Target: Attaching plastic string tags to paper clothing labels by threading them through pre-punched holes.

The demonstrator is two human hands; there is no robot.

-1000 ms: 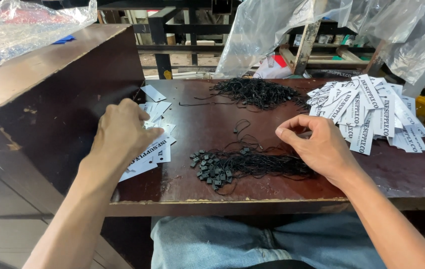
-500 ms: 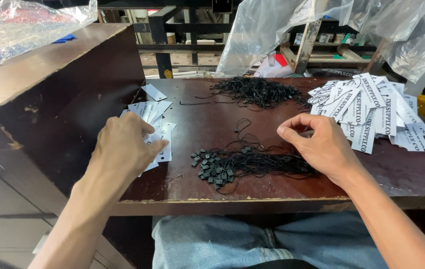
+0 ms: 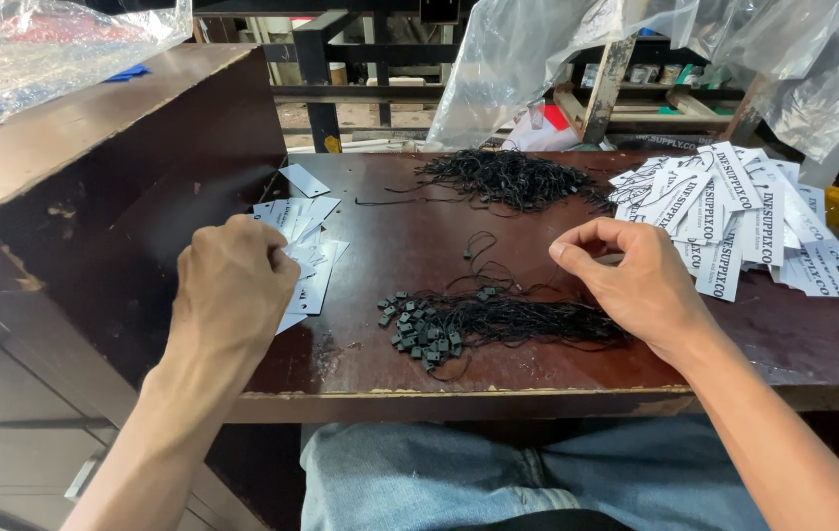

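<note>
My left hand [image 3: 232, 285] rests curled on a spread of white paper tags [image 3: 303, 241] at the left of the dark wooden table [image 3: 390, 226], its fingers touching the tags. My right hand [image 3: 626, 280] hovers over a bundle of black strings with small square black seals [image 3: 478, 320], thumb and forefinger pinched together; whether a thin string sits between them I cannot tell. A single looped black string [image 3: 483, 251] lies just beyond the bundle.
A larger heap of black strings [image 3: 508, 179] lies at the table's far side. A pile of white printed tags [image 3: 734, 216] sits at the right. A tall wooden box [image 3: 95, 138] with a plastic bag [image 3: 46, 49] stands at left. Plastic sheeting [image 3: 557, 59] hangs behind.
My left hand has slid a little toward me over the tags on the left. My right hand has stayed pinched above the string bundle.
</note>
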